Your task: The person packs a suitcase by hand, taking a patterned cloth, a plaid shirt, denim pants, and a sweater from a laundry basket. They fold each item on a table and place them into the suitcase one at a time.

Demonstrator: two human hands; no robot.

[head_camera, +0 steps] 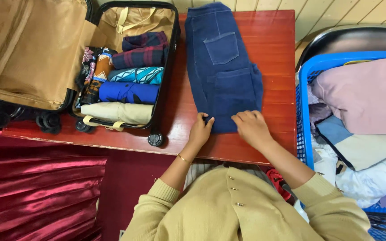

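Folded dark blue jeans [223, 67] lie on the red wooden table [275, 58], between the open suitcase [126, 71] and the blue laundry basket [307, 85]. The left hand [200, 130] seemingly pinches their near edge; the right hand [251, 127] rests there, fingers curled.

Red wooden table [273, 40] fills the centre of view, top glossy, near edge scuffed pale at the left. Beyond the table: pale wooden planks [336, 13], running diagonally at upper right. Left of and below the table: dark red pleated cloth [36, 196], satin sheen. Light is even and soft, with faint glare on the tabletop.
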